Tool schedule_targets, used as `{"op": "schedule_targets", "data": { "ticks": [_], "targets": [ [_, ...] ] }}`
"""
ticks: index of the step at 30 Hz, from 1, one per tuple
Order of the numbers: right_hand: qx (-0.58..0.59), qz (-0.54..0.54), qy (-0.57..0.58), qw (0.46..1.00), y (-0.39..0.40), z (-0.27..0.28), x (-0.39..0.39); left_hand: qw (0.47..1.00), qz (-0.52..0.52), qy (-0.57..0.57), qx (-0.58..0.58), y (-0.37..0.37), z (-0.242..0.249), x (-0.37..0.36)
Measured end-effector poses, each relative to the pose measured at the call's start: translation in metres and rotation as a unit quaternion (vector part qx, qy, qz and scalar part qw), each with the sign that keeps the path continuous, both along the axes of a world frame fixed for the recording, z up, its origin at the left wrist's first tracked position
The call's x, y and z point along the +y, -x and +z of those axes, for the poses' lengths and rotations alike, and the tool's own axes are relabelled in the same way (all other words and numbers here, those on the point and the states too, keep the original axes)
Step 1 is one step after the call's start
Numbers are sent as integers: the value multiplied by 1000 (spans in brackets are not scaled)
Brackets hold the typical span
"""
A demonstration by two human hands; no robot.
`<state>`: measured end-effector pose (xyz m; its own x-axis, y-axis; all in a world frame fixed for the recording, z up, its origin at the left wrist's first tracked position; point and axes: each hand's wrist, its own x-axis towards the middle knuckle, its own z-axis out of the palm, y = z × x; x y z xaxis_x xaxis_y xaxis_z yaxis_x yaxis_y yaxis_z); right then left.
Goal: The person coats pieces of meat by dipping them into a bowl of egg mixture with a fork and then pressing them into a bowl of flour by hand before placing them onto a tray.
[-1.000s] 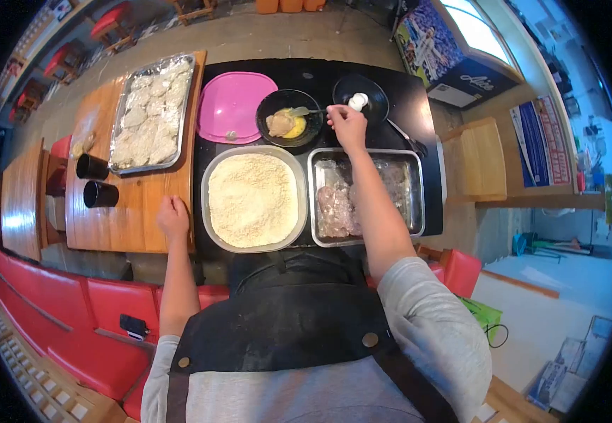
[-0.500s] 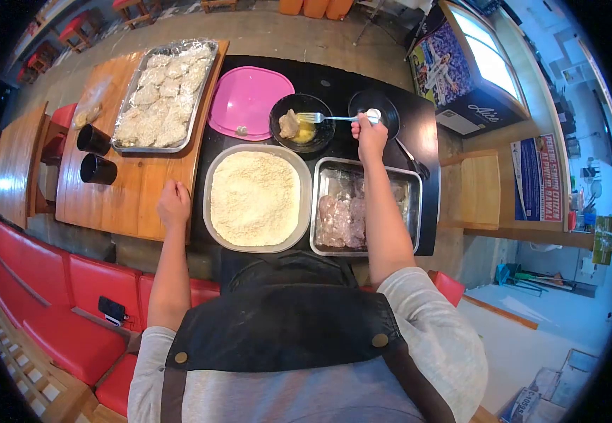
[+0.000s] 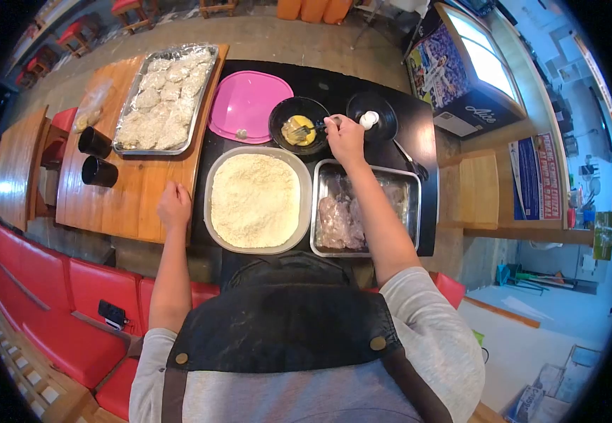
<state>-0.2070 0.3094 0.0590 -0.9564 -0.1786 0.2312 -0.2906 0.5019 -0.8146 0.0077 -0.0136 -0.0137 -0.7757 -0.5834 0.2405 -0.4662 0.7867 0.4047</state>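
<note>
My right hand [image 3: 347, 141] grips a fork [image 3: 314, 129] by its handle. The fork's tines dip into yellow beaten egg [image 3: 296, 130] in a black bowl [image 3: 275, 116]; any meat piece there is hard to make out. Below that arm lies a metal tray [image 3: 416, 211] with raw meat pieces [image 3: 341, 222], partly covered by my forearm. A pale tub [image 3: 307, 194] of breadcrumbs [image 3: 255, 201] stands left of the tray. My left hand [image 3: 174, 206] is closed at the wooden table's right edge, with nothing seen in it.
A metal tray [image 3: 211, 92] of breaded pieces under plastic wrap sits on the wooden table [image 3: 133, 201]. Two black cups [image 3: 98, 171] stand beside it. A pink lid [image 3: 253, 99] lies behind the tub. Eggshells [image 3: 369, 119] rest in a black dish [image 3: 388, 130], near tongs [image 3: 413, 163].
My right hand has moved left and down toward the bowl. The fork, which held a meat piece above the bowl, now has its tines in the egg. My left hand stays put.
</note>
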Motion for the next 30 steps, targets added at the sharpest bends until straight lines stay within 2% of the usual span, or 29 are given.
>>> {"op": "schedule_targets", "data": {
  "ticks": [2, 10, 13, 14, 16, 18, 20, 22, 24, 30],
  "targets": [
    [174, -7, -81, 981, -2, 4, -1, 1000, 4, 11, -1, -1, 1, 1],
    [186, -34, -62, 980, -22, 10, 8, 1000, 0, -9, 28, 0, -9, -2],
    [90, -210, 46, 973, -22, -17, 13, 1000, 1, -15, 24, -1, -9, -2],
    [90, -209, 46, 973, -21, -26, 15, 1000, 1, -18, 24, -1, -8, -1],
    [22, -254, 122, 959, -25, -26, 13, 1000, 2, -11, 21, -1, -4, 0],
    [17, -258, 122, 958, -24, -31, 16, 1000, 0, -2, 18, 0, -2, 1],
    [-62, -320, 180, 928, -20, -37, 18, 1000, -2, 10, 19, -1, -1, 1],
    [-72, -331, 216, 916, -18, -38, 19, 1000, 0, 15, 20, 0, -1, 1],
    [-104, -333, 304, 886, -18, -40, 19, 1000, 1, 19, 20, -1, -1, 1],
    [-90, -273, 326, 900, -20, -37, 3, 1000, -5, 15, 10, -1, -1, 0]
  ]
}}
